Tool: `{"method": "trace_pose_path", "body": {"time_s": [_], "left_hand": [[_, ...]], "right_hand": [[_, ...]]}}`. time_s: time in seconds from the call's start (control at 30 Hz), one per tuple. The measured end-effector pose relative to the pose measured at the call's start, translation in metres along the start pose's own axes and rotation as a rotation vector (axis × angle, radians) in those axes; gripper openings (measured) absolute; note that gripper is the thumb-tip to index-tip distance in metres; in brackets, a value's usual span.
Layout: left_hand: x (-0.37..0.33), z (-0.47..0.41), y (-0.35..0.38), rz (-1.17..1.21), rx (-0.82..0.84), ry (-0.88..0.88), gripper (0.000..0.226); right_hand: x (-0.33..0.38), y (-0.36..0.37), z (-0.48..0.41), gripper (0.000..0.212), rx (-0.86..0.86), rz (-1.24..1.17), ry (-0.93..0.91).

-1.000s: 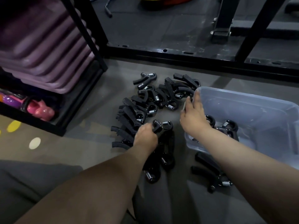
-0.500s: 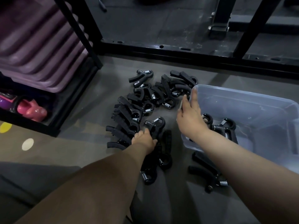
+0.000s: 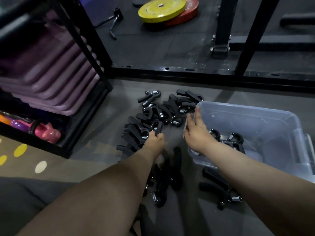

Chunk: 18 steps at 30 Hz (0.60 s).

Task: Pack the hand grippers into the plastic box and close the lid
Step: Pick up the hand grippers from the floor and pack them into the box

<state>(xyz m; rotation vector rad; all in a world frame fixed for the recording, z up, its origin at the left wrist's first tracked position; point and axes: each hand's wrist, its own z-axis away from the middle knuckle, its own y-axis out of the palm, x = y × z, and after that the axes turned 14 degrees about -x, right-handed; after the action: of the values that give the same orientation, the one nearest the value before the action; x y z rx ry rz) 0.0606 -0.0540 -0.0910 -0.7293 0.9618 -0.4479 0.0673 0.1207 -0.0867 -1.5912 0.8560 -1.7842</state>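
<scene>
From my remote seat I see the left grip down at the near edge of the pile of hand grippers on the grey floor. Its fingers are curled tight around the handle of one black gripper, which sticks up out of the fist. The picture is blurred there, so I cannot tell whether that gripper is off the floor.

The right grip is on the near left corner of the clear plastic box. The thumb is outside the wall and the fingers lie over the rim and inside, so it holds the box by its edge. The box stands open on the floor just to the right of the pile.

Two grippers already lie on the box bottom, close to the right wrist, with their steel springs showing. A few more grippers lie half hidden under my left forearm, and a single gripper lies on the floor in front of the box, beside the right forearm.

To the left stands a black rack with stacked purple step boards, and a pink kettlebell on its lowest shelf. Farther back, a yellow weight plate lies on top of a red plate on the dark mat.
</scene>
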Motion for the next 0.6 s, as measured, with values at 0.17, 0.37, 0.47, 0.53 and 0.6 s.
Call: {"method": "trace_pose_path", "body": {"time_s": [0.17,0.37,0.47,0.53,0.6], "left_hand": [[-0.033,0.02,-0.039,0.456,0.12,-0.273,0.051],[-0.063,0.072,-0.06,0.666,0.267,-0.288,0.047],[-0.073,0.095,-0.063,0.713,0.323,-0.243,0.049],[-0.08,0.112,-0.065,0.757,0.342,-0.212,0.05],[-0.088,0.128,-0.067,0.783,0.358,-0.177,0.049]], "right_hand": [[0.006,-0.015,0.019,0.064,0.098,0.159,-0.039],[0.027,-0.051,0.032,0.039,0.198,-0.136,0.134],[0.041,-0.075,0.04,0.021,0.134,-0.357,0.25],[0.046,-0.087,0.046,0.025,0.192,-0.67,0.42],[0.048,-0.094,0.047,0.037,0.334,-0.818,0.444]]}}
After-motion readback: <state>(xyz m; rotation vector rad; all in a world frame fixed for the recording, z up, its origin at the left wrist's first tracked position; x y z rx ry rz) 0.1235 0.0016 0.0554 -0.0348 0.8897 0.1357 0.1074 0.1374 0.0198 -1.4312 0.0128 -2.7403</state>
